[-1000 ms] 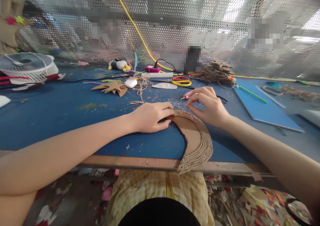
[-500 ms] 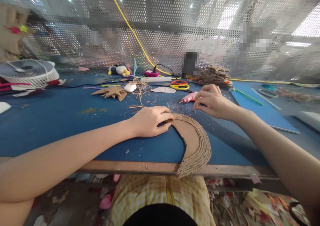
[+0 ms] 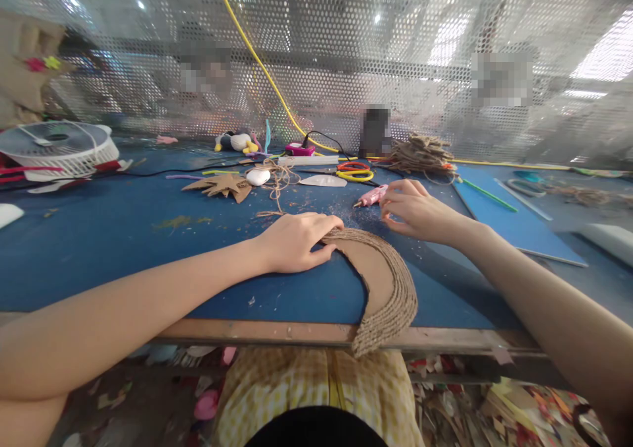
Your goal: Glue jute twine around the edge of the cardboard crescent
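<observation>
A cardboard crescent wound with twine along its outer edge lies on the blue table, its lower tip hanging over the front edge. My left hand is closed on the crescent's upper tip and presses it to the table. My right hand is just beyond the crescent, fingers curled around the rear of a pink glue gun whose nozzle points left.
Loose twine, a cardboard star shape, yellow and red scissor handles and a pile of twine-wrapped pieces lie farther back. A white fan sits at far left, a blue board at right. A perforated screen closes off the back.
My right hand left the crescent's top edge, moved back and right to the pink glue gun, and closed on it. My left hand stayed on the crescent's tip.
</observation>
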`<move>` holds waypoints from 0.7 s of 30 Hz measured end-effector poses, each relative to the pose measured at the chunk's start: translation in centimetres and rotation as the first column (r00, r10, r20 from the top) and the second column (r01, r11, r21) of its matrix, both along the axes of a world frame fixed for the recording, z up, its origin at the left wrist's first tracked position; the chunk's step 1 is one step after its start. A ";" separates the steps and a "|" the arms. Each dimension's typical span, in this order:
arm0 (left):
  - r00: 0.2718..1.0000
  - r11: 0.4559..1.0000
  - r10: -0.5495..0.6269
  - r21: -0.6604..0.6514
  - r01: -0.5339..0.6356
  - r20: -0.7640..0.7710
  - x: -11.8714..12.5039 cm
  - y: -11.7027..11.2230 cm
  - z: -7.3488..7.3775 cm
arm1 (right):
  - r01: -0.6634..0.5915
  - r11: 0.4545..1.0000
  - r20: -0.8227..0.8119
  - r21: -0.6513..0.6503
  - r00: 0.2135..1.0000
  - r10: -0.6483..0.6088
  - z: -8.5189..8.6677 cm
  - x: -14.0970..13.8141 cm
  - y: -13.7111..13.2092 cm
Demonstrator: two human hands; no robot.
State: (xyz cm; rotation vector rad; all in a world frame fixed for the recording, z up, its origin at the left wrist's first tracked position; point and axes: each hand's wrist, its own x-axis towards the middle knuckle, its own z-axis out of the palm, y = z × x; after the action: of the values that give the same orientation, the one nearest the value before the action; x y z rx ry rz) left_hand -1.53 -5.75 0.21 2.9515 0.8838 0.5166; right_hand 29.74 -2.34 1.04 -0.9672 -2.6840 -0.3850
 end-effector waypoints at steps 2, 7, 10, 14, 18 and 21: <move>1.000 1.000 -0.005 0.003 0.005 0.004 0.0 0.0 0.0 | 0.089 0.994 -0.031 0.066 0.996 -0.087 0.1 -0.1 0.0; 1.000 1.000 -0.016 -0.001 0.016 0.012 0.0 0.0 0.0 | 0.252 0.961 -0.278 0.112 0.937 -0.213 0.1 -0.3 -0.1; 1.000 1.000 -0.011 -0.008 0.011 0.004 -0.1 0.0 0.0 | 0.217 0.974 -0.267 0.063 0.944 -0.193 -0.4 -0.6 0.1; 1.000 1.000 -0.007 -0.010 0.007 -0.007 0.0 0.0 0.1 | 0.125 0.992 -0.145 0.005 0.982 -0.123 -0.4 0.2 0.6; 1.000 1.000 -0.014 -0.009 0.014 -0.007 -0.1 0.0 0.0 | 0.092 0.994 -0.057 0.053 0.994 -0.089 0.2 1.9 0.9; 1.000 1.000 -0.017 -0.005 0.017 -0.004 -0.1 0.0 0.0 | 0.068 0.996 0.009 0.061 0.998 -0.069 0.2 2.5 1.0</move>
State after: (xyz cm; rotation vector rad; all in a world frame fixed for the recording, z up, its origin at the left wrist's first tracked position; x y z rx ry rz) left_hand -1.61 -5.70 0.16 2.9540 0.8578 0.5063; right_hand 32.20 -1.34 1.24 -1.0440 -2.6378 -0.4848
